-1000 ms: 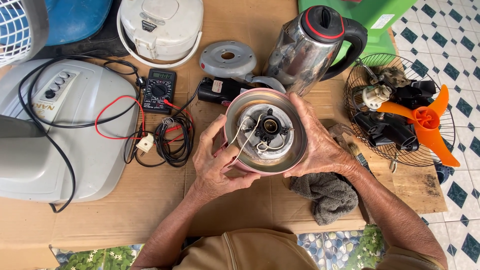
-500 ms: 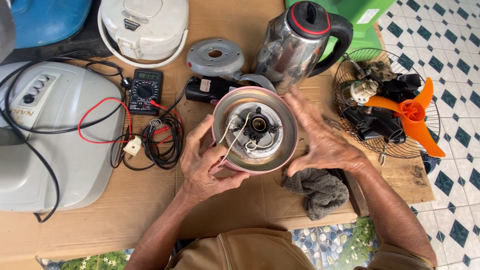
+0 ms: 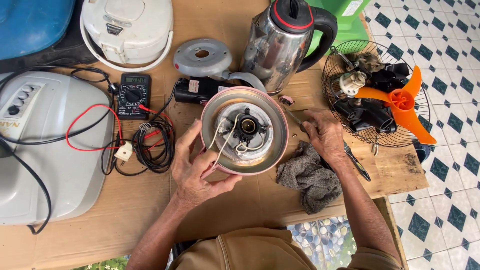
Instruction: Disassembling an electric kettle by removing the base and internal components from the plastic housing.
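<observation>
An upturned kettle body (image 3: pixel 244 150) with a pink rim shows its metal underside, a black central connector and loose white wires. My left hand (image 3: pixel 200 172) grips its left rim and holds it tilted toward me above the cardboard-covered table (image 3: pixel 125 210). My right hand (image 3: pixel 325 137) is off the kettle, lying on the table to its right. Its fingers curl over a thin screwdriver (image 3: pixel 292 114) whose shaft points out toward the kettle. A grey rag (image 3: pixel 310 180) lies just below that hand.
Behind stand a steel kettle (image 3: pixel 280 42), a grey round base plate (image 3: pixel 202 56) and a white rice cooker (image 3: pixel 127 30). A multimeter (image 3: pixel 133 95) with tangled leads lies left, beside a large white appliance (image 3: pixel 45 145). A fan grille (image 3: pixel 375 95) with orange blades sits right, near the table edge.
My right hand has let go of the kettle's right rim and moved right, down onto the screwdriver on the table. My left hand alone now holds the kettle body.
</observation>
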